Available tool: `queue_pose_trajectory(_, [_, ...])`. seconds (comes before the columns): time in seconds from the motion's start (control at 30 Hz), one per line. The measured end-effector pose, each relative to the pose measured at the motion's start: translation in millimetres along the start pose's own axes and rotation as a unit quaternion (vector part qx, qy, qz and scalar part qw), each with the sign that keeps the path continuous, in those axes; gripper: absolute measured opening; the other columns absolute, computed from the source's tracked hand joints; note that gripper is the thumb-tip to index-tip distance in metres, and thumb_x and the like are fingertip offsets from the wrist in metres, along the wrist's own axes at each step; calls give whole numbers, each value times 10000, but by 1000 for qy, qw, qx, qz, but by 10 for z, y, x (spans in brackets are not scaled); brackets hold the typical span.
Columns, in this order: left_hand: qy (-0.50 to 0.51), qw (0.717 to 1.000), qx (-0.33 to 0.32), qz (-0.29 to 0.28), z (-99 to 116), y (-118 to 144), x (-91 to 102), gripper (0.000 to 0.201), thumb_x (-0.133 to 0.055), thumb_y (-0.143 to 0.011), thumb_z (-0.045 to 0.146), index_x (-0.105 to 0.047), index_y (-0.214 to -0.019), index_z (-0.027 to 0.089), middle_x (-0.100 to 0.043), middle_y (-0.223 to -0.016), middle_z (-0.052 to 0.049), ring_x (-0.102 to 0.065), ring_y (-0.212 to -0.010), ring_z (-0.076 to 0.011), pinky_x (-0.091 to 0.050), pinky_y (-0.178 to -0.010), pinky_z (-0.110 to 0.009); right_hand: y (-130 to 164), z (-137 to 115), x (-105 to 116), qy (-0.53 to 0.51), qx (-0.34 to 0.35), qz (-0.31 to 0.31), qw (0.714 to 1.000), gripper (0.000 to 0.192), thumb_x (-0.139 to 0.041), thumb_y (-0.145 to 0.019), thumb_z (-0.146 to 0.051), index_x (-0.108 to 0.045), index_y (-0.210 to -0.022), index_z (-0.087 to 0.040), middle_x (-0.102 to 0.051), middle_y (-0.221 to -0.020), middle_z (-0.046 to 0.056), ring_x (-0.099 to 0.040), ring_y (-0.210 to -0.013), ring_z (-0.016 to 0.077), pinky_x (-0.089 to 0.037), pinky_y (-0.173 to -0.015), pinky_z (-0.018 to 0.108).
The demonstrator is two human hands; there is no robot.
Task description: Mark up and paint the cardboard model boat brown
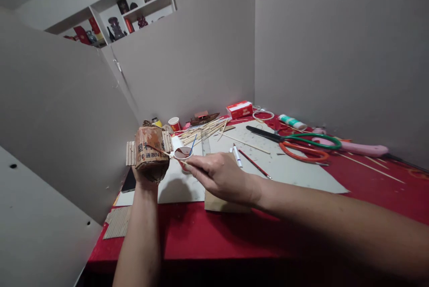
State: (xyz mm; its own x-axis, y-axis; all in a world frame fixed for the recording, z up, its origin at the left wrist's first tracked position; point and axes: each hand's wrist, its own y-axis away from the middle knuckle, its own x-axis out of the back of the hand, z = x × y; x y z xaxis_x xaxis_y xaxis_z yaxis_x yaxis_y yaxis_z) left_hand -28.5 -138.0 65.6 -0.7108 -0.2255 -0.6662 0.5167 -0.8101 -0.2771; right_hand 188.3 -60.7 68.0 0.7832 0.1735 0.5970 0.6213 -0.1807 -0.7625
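My left hand (145, 179) holds up a small cardboard model (149, 150), brown-painted with printed characters and corrugated strips on its sides. My right hand (219, 175) reaches in from the right, fingers pinched on a thin brush (164, 153) whose tip lies against the model's painted face. Just behind the brush stands a white cup of brown paint (182, 153) with a blue stick in it.
Red-covered table (214, 233) with a pale sheet (295, 175). Bamboo sticks (201, 131), green and orange scissors (301, 144), a glue tube (292, 121), a red box (239, 109), a pen (237, 155), corrugated card (117, 222). Grey partition walls on three sides.
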Motion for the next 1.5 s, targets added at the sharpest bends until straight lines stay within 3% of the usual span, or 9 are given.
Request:
queue_pose_trajectory(0.17, [2,999,-29,17,-20,10,-36,453,-668,-816,515,-682,-1173,237,-710,-1178,-98,-670,-1091,-291,-590,-861,-429,-83,43,44,-107,-96,-23,989,265,-475,-949,-203,-661,-764,-166,-623,-616,0,-494,-527,106,-330,-542,233])
queue_pose_trajectory(0.33, [-3,998,-55,7,-29,4,-71,370,-649,-823,501,-716,-1037,207,-731,-1084,-96,-690,-992,-264,-593,-809,-388,-61,-89,54,-186,-120,-65,973,263,-470,-934,-185,-654,-747,-169,-644,-677,17,-555,-612,129,-395,-595,247])
queue_pose_trajectory(0.5, [-3,998,-54,21,-33,-1,-126,352,-535,-887,487,-723,-963,199,-738,-975,-89,-693,-862,-238,-582,-751,-368,-51,-172,23,-258,-142,-75,953,250,-445,-936,-147,-619,-759,-181,-527,-537,-40,-491,-493,102,-385,-547,235])
queue_pose_trajectory(0.7, [12,998,-42,44,-64,27,-184,398,-393,-947,449,-723,-1001,234,-740,-966,-75,-686,-862,-239,-565,-741,-382,-106,-156,6,-362,-232,-94,898,264,-382,-963,-137,-552,-767,-184,-421,-425,-82,-404,-385,93,-342,-431,205])
queue_pose_trajectory(0.83, [-7,997,-65,37,-71,32,-121,374,-446,-917,468,-729,-918,222,-741,-858,-60,-690,-814,-226,-569,-715,-347,-44,-298,12,-406,-261,-133,866,256,-383,-965,-117,-535,-768,-180,-421,-413,-85,-396,-377,79,-327,-406,175])
queue_pose_trajectory(0.97, [-9,994,-93,48,-75,26,-130,400,-553,-841,553,-727,-984,222,-728,-808,-48,-684,-779,-226,-567,-702,-341,-15,-387,-6,-444,-288,-157,834,256,-369,-974,-104,-515,-780,-186,-404,-390,-100,-387,-360,72,-312,-393,160])
queue_pose_trajectory(1.07, [10,995,-77,67,-88,42,-238,380,-462,-911,492,-720,-1030,241,-726,-807,-47,-680,-732,-220,-553,-643,-332,-74,-329,-25,-447,-296,-129,834,249,-376,-967,-94,-539,-798,-176,-429,-392,-95,-400,-374,69,-328,-416,154])
queue_pose_trajectory(1.23, [21,997,-42,65,-114,80,-364,550,-246,-989,484,-714,-1079,211,-729,-838,-81,-664,-688,-228,-529,-576,-337,-137,-228,-47,-451,-304,-88,834,234,-387,-964,-129,-543,-798,-182,-434,-384,-99,-385,-367,75,-317,-414,161])
queue_pose_trajectory(1.5, [-2,990,-107,87,-74,29,-186,410,-416,-920,463,-717,-1070,228,-732,-916,-71,-657,-701,-202,-543,-662,-333,3,-414,-72,-435,-305,-144,835,230,-396,-974,-129,-535,-797,-180,-426,-399,-99,-399,-379,74,-326,-427,175])
